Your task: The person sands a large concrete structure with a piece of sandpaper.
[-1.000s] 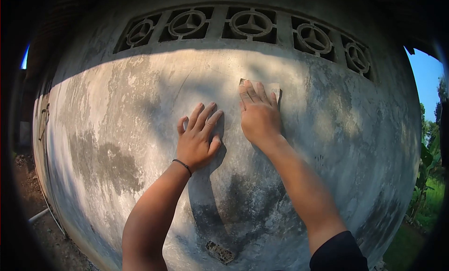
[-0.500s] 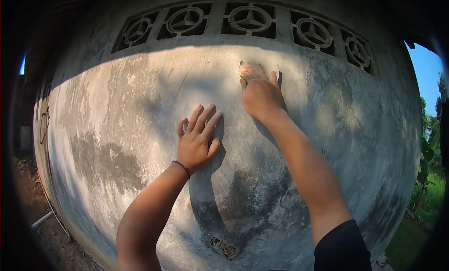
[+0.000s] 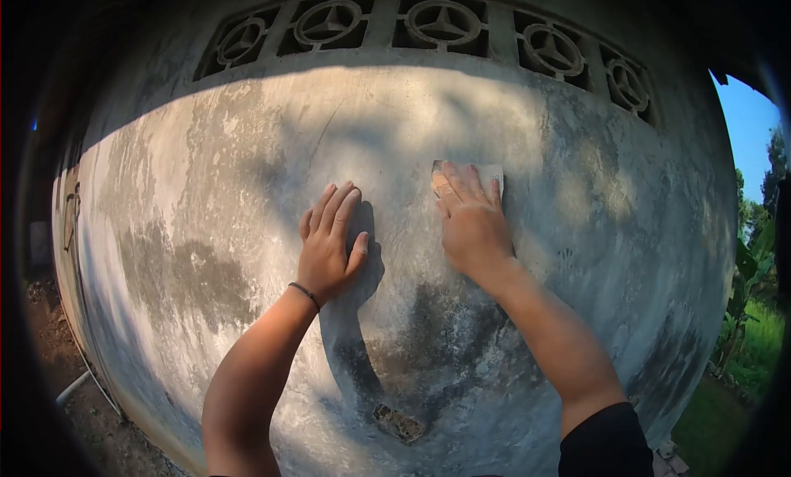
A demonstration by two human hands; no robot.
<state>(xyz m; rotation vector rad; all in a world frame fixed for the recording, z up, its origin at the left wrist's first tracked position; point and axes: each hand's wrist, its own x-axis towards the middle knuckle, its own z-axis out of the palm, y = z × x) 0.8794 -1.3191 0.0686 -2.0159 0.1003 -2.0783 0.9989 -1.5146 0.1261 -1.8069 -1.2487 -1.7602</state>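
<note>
My right hand (image 3: 471, 220) presses a small sheet of sandpaper (image 3: 493, 175) flat against a grey concrete wall (image 3: 214, 197); only the sheet's top edge shows past my fingertips. My left hand (image 3: 327, 245) lies flat on the wall beside it, fingers together, holding nothing. A dark band circles my left wrist. Both arms reach up from the bottom of the view, and their shadows fall on the wall below the hands.
A row of round-patterned vent blocks (image 3: 441, 28) runs along the wall's top. A broken patch (image 3: 399, 423) sits low on the wall. Bare ground with a pipe (image 3: 70, 386) lies at left. Green plants (image 3: 754, 312) grow at right.
My right hand slid the sandpaper up the wall, then back down to a lower spot. My left hand shifted slightly left and its fingers closed together.
</note>
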